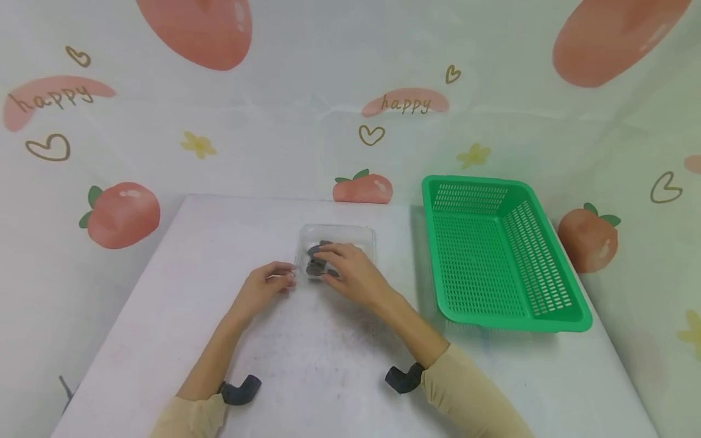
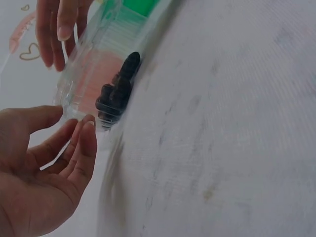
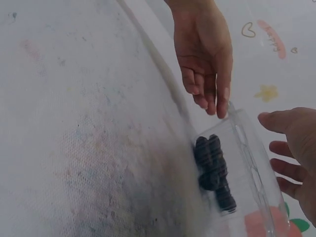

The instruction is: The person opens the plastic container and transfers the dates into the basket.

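A clear plastic box (image 1: 364, 233) stands on the white table with several dark, rounded pieces (image 1: 316, 267) lying inside it. In the right wrist view the pieces (image 3: 211, 165) are bunched along one side; their exact kind is unclear. My left hand (image 1: 263, 287) is at the box's left edge, fingers loosely bent and fingertips by its near-left corner; whether they touch is hard to tell. Over the box hovers my right hand (image 1: 355, 275), thumb and fingers spread apart above the pieces, with nothing visible between them.
A green slotted basket (image 1: 432, 255) stands on the right side of the white table (image 1: 306, 377). Behind the table hangs a pale cloth (image 1: 306, 152) printed with fruit and hearts. A dark curved piece (image 1: 241, 390) sticks out from each wrist.
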`<state>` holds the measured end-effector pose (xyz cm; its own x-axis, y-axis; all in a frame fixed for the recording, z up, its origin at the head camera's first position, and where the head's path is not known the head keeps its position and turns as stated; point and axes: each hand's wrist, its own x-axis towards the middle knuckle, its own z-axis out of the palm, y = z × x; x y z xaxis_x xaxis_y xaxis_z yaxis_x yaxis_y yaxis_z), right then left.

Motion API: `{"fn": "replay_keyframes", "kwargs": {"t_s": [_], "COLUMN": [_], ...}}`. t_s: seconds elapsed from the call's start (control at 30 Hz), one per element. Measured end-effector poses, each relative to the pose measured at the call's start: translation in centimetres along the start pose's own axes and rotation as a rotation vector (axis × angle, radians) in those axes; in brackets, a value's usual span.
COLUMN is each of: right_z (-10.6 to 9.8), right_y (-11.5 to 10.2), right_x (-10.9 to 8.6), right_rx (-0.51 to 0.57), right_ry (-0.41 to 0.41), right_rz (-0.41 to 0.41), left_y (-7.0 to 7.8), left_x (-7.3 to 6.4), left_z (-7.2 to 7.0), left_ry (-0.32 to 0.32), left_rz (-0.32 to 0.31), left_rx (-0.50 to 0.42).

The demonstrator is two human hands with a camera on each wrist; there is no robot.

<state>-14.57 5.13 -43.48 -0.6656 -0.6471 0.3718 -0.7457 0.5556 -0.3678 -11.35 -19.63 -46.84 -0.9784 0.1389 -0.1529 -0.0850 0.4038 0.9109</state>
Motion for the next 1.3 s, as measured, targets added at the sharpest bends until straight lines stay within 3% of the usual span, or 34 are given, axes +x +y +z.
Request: {"fn": "replay_keyframes", "kwargs": {"t_s": [0.17,0.33,0.53,0.67,0.8,1.3], "right_z": [0.6,1.4,2.5,2.8,3.0,4.3], "right_y": [-0.4,-0.9,-1.3,-1.4,-1.5,-2.1], "right_x": [0.7,1.3,1.7,1.9,2.2,2.4], "right_rx": [0.040,0.042,0.045,-0.017,-0.089,-0.226], "right_ry": [-0.011,0.037,0.043,0.006,-0.007,0.041], "right_rz": [0.016,0.016,0.073,0.102,0.095,0.098], "left_y": [0.0,0.1,0.0,0.0,0.1,0.0], "left_x": [0.2,0.1,0.4,0.5,0.5,1.1], "left_z": [-0.1,0.0,0.2,0.3,0.2,0.2], "left_ry": [-0.006,-0.022,-0.032,-0.038,-0.047,-0.058], "left_rz": [-0.041,-0.069,-0.119,-0.147,-0.136,-0.161], "left_rx": [-0.083,-0.153,-0.196,-0.233,-0.284,-0.351]}}
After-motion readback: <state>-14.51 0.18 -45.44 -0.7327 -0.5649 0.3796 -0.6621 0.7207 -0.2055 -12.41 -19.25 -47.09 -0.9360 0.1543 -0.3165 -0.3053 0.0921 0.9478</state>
